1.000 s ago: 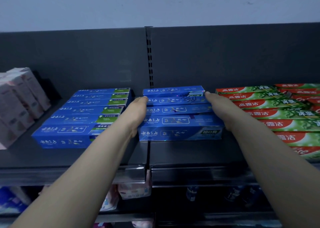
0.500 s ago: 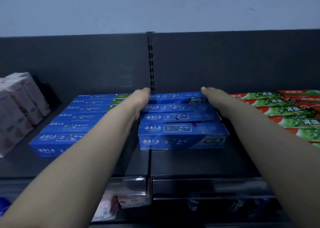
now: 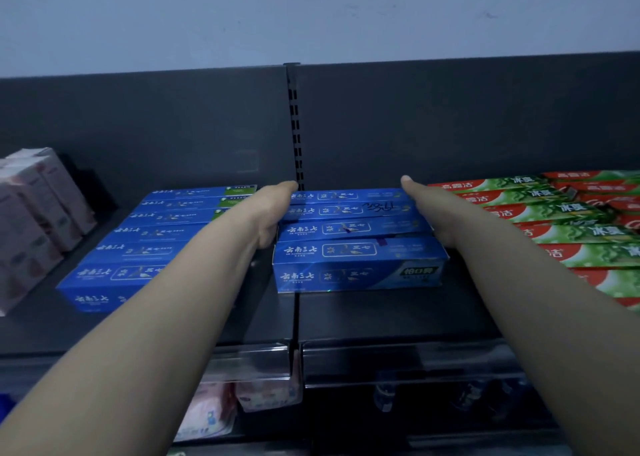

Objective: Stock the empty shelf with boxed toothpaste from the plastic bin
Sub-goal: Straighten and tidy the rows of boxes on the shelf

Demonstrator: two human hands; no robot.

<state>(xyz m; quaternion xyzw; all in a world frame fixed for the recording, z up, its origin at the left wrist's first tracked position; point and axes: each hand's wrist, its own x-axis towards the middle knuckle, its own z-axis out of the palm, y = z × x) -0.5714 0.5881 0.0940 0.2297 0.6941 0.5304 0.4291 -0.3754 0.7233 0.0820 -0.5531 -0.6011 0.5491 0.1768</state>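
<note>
Hands point(image 3: 273, 213) (seemingly flat) flank blue boxes point(image 3: 353, 248).

pink boxes point(image 3: 31, 220) at left, pale wall point(image 3: 311, 16), pink packets point(image 3: 207, 410) below

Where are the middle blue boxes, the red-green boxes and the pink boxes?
middle blue boxes point(image 3: 356, 249): head view, front box's top face.
red-green boxes point(image 3: 568, 213): head view, one box's top.
pink boxes point(image 3: 34, 234): head view, one box's side.

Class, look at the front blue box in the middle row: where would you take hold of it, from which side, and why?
Grip the front box by its two short ends, one hand from the left and one from the right. It lies flat and crosswise, both ends exposed, while its back butts the next box.
</note>
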